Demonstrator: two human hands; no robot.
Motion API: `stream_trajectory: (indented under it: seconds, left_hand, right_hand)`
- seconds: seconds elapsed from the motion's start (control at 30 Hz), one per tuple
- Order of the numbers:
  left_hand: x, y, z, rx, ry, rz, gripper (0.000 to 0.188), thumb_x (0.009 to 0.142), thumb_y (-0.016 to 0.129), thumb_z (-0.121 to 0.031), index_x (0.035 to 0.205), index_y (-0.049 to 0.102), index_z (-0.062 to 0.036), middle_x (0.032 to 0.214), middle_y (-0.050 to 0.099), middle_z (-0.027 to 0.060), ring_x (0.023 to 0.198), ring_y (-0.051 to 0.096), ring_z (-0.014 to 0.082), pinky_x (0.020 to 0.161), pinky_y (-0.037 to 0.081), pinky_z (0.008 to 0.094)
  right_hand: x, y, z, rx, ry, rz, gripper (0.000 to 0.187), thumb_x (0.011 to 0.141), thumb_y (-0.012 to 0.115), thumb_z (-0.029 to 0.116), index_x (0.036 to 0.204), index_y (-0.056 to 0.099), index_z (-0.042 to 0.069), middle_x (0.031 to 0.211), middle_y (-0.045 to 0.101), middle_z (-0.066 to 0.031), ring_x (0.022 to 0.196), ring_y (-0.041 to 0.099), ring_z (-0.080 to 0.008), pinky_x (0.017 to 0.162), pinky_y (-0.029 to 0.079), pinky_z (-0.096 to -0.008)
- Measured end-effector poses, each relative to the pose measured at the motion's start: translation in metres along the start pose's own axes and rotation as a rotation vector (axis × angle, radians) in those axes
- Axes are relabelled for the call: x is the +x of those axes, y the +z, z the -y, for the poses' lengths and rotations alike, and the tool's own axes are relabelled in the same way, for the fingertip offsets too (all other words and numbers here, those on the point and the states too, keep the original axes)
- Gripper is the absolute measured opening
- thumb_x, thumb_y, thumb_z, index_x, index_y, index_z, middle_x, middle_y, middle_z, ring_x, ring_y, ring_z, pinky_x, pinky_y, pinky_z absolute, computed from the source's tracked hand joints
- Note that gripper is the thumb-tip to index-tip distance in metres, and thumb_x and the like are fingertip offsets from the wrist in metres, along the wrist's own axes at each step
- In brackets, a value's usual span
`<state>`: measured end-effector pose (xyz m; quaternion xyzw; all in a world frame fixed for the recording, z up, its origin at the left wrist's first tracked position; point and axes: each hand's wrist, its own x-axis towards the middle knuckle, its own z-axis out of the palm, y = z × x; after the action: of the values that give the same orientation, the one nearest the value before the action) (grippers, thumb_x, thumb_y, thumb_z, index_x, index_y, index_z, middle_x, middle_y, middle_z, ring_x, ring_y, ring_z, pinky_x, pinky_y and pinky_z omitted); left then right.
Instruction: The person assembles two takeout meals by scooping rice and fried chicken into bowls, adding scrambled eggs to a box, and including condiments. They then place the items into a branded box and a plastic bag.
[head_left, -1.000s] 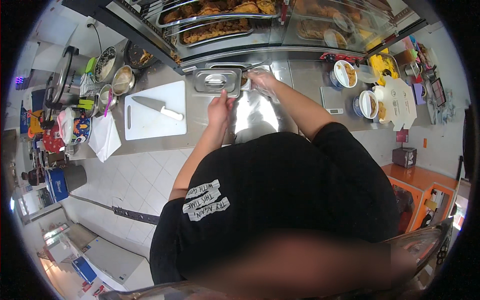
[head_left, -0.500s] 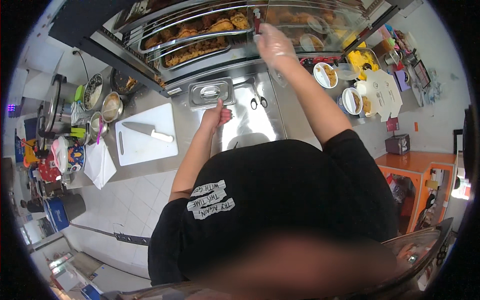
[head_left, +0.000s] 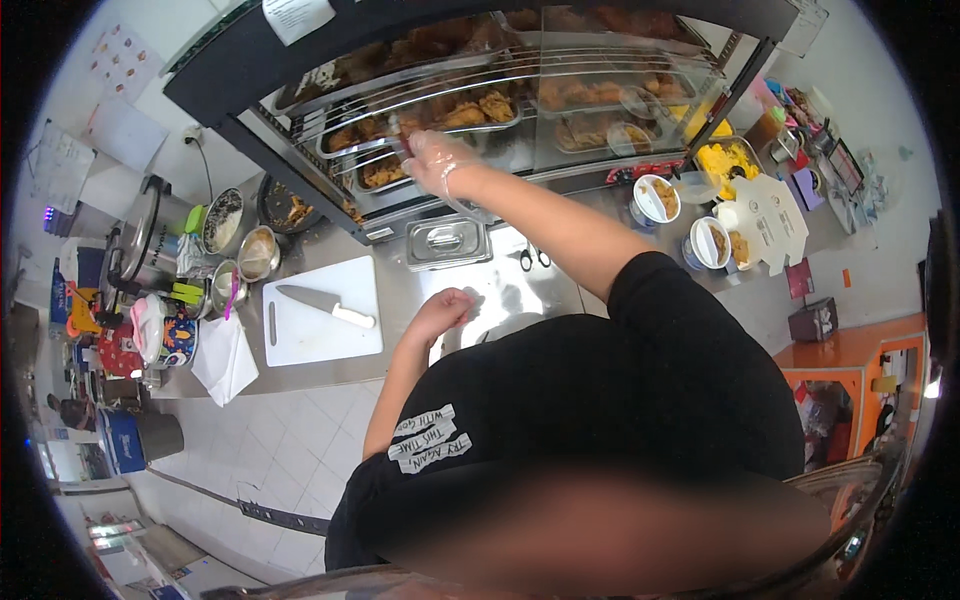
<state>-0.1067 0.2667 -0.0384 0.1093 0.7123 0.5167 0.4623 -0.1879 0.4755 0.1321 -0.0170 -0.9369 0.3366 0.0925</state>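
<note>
A glass-fronted food warmer (head_left: 640,170) with trays of fried chicken (head_left: 465,110) stands at the far side of the counter. My right hand (head_left: 440,163), in a clear plastic glove, reaches across to its left part. Its fingers are closed around the small red handle (head_left: 405,140) of a sliding glass door. My left hand (head_left: 442,312) hovers low over the steel counter, bare and loosely curled, with nothing visible in it. Nearest to it is a lidded steel food pan (head_left: 447,243). Black-handled scissors (head_left: 535,259) lie right of the pan, partly hidden by my right forearm.
On the left, a knife (head_left: 328,305) rests on a white cutting board (head_left: 290,345). Metal bowls (head_left: 259,253) and a large pot (head_left: 150,240) crowd the left end. To the right are food cups (head_left: 656,200), an open carton (head_left: 770,222) and a yellow-filled tray (head_left: 728,160).
My right hand has slid left along the warmer front with the red handle. My left hand has drawn back from the lidded pan and its thumb has folded in. The view has shifted.
</note>
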Motion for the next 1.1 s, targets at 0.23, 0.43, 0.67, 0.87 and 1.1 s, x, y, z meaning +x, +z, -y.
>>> stream_trajectory:
  seconds: [0.23, 0.43, 0.67, 0.87, 1.1]
  left_hand:
    - [-0.028, -0.03, -0.006, -0.652, 0.222, -0.192, 0.057, 0.1, 0.039, -0.058, 0.104, 0.061, -0.0056, 0.076, 0.058, 0.0011, 0.068, 0.057, 0.0117, 0.065, 0.049, 0.0279]
    - [-0.036, -0.027, 0.011, -0.534, 0.003, -0.33, 0.041, 0.099, 0.049, -0.048, 0.089, 0.062, -0.0107, 0.066, 0.059, 0.001, 0.058, 0.054, 0.0116, 0.054, 0.042, 0.0251]
    - [-0.038, -0.095, 0.016, -0.751, 0.013, -0.43, 0.029, 0.103, 0.048, -0.029, 0.079, 0.049, -0.0131, 0.063, 0.048, 0.0004, 0.053, 0.048, 0.0117, 0.048, 0.039, 0.0207]
    - [0.0, -0.271, -0.061, -1.125, 0.898, -1.082, 0.03, 0.102, 0.042, -0.02, 0.092, 0.054, 0.005, 0.08, 0.056, 0.0128, 0.089, 0.065, 0.0307, 0.082, 0.059, 0.0369]
    - [-0.027, -0.583, -0.069, 1.54, -0.017, -1.24, 0.067, 0.1, 0.035, -0.056, 0.109, 0.068, 0.0019, 0.103, 0.068, 0.0232, 0.089, 0.066, 0.034, 0.078, 0.053, 0.0399]
  right_hand:
    - [-0.041, 0.067, 0.003, 0.097, -0.213, 0.433, 0.055, 0.097, 0.042, 0.058, 0.133, 0.054, 0.018, 0.129, 0.059, -0.0165, 0.118, 0.057, -0.0343, 0.099, 0.045, -0.0428]
    - [-0.118, 0.096, -0.006, 0.135, -0.438, 0.978, 0.059, 0.101, 0.038, 0.051, 0.144, 0.044, 0.011, 0.145, 0.045, -0.0191, 0.134, 0.043, -0.0354, 0.113, 0.033, -0.0407]
    - [-0.16, 0.055, -0.053, 0.501, -0.339, 0.824, 0.046, 0.103, 0.046, 0.027, 0.145, 0.044, 0.01, 0.152, 0.039, -0.0159, 0.14, 0.038, -0.029, 0.116, 0.029, -0.0388]
    - [-0.125, -0.054, -0.046, 0.738, -0.111, 0.321, 0.033, 0.1, 0.055, 0.02, 0.129, 0.06, 0.007, 0.124, 0.064, -0.0081, 0.118, 0.057, -0.0192, 0.105, 0.043, -0.0358]
    - [0.001, -0.126, 0.089, 0.571, -0.728, -0.498, 0.025, 0.088, 0.067, 0.013, 0.113, 0.062, 0.011, 0.134, 0.047, -0.0114, 0.089, 0.059, -0.0146, 0.081, 0.05, -0.028]
